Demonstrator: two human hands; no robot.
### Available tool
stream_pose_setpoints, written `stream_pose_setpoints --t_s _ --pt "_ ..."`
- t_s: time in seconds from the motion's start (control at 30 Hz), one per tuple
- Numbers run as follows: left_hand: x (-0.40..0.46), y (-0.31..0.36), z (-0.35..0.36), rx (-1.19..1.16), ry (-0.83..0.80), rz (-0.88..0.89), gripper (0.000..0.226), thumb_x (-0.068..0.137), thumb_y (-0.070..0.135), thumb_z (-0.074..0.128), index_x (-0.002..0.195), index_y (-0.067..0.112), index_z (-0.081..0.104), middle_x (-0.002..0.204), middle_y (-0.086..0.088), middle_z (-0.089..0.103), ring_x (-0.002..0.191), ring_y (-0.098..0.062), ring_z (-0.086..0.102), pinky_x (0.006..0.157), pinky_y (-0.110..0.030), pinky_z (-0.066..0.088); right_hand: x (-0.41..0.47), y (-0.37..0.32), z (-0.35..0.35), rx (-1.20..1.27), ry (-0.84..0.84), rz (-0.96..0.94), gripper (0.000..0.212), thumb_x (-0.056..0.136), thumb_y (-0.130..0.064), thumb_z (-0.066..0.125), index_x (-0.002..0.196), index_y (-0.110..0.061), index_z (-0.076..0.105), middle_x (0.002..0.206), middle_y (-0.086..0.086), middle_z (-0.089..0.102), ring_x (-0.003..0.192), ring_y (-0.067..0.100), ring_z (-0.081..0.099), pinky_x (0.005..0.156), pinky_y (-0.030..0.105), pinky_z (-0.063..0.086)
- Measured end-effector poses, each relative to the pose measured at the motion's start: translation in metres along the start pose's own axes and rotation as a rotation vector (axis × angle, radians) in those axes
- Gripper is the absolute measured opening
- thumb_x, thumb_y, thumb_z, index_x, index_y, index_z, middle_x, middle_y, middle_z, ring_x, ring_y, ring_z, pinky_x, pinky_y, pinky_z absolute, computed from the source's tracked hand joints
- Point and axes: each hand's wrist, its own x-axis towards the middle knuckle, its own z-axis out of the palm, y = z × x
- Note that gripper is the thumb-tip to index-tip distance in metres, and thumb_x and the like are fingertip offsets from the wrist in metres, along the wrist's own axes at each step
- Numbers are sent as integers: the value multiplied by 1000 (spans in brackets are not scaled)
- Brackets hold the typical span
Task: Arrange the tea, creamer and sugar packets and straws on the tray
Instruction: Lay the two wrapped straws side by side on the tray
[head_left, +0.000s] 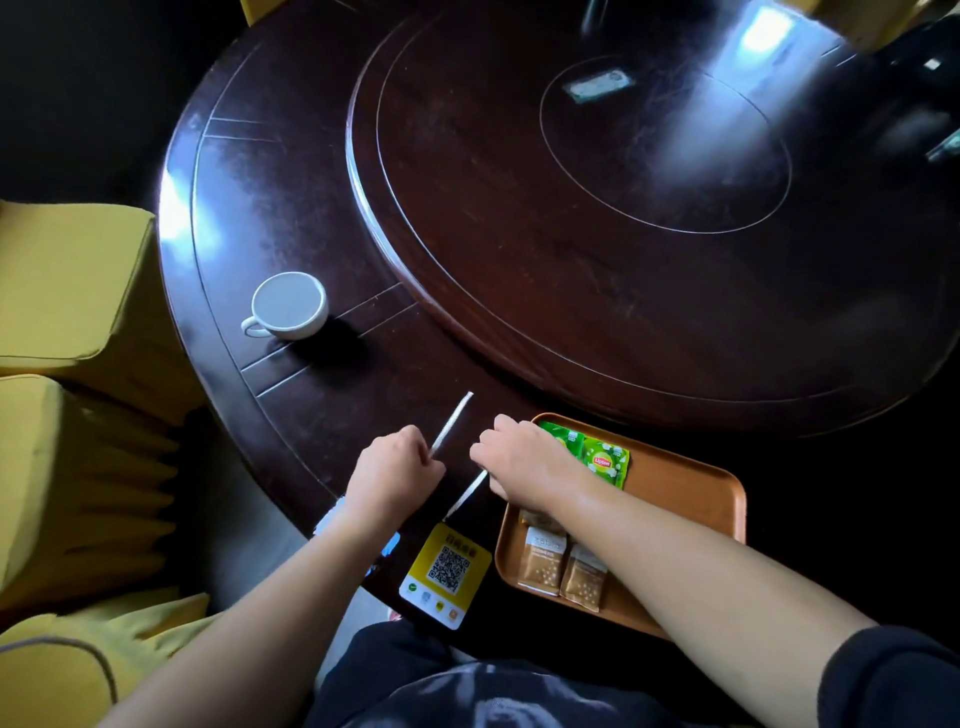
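Head view: our left hand (392, 467) pinches one wrapped straw (453, 423); our right hand (519, 457), curled at the tray (691, 499) edge, grips a second straw (466, 496) between them.

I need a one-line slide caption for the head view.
Left hand and right hand each grasp a wrapped straw beside the tray of packets.

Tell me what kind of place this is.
Probably a restaurant dining room: a large round table with a lazy Susan turntable, a QR code card at its edge, and yellow covered chairs beside it.
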Motion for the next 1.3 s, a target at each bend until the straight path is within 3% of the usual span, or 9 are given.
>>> stream_pose_setpoints --t_s 0.2,0.4,0.47,0.63,0.77,0.9,1.0,1.17,1.3 --pt "-5 -13 -26 -111 64 -66 11 72 23 66 82 20 63 75 0 67 77 -27 62 66 -31 44 -19 0 -10 388 187 201 11 77 -10 64 76 -13 54 73 3 50 75 25 49 57 44 51" --pt "-19 4 -30 -168 72 -33 13 79 32 60 73 21 63 61 3 66 65 -22 67 67 -35 56 -62 7 -20 721 345 530 13 82 -12 63 87 -23 63 82 -8 64 84 13 56 71 33 50" --pt "-24 19 -27 -207 48 -19 17 79 37 57 71 23 62 57 2 66 57 -20 68 64 -38 59 -83 12 -20 805 372 660 15 84 -11 66 88 -26 66 83 -12 66 80 7 60 68 24 50" --pt "-43 74 -7 -232 -46 78 21 82 33 56 73 16 66 58 -2 68 51 -10 66 54 -28 56 -139 28 -1 967 443 1045 7 84 -18 69 82 -24 68 76 -10 69 72 9 64 57 19 48" --pt "-57 120 20 -201 -187 194 22 86 28 60 78 13 73 69 -2 71 68 -17 66 64 -34 51 -184 36 18 1129 495 1257 8 85 -11 69 83 -19 69 74 -5 66 71 16 62 64 29 50" --pt "-67 156 56 -203 -359 270 22 85 32 63 72 15 70 63 -1 70 63 -21 68 58 -34 53 -221 39 34 1197 457 1372 8 88 -13 69 91 -20 68 83 -2 70 79 16 68 74 41 62" --pt "-73 180 81 -198 -428 274 11 82 25 67 76 17 69 65 4 68 59 -17 66 57 -29 55 -240 41 45 1257 461 1415 9 88 -12 69 90 -21 69 82 0 73 78 17 71 72 40 63" --pt "-77 203 120 -231 -518 144 13 80 11 68 68 14 64 59 -8 66 51 -24 63 61 -48 62 -257 49 58 1303 433 1483 7 88 -9 69 90 -16 69 87 5 74 71 19 73 58 26 60" --pt "-79 210 141 -171 -503 82 10 78 16 68 69 18 66 65 -6 71 56 -23 69 63 -41 64 -257 55 70 1304 398 1475 11 86 -10 72 81 -19 69 85 6 74 73 20 73 67 37 64"
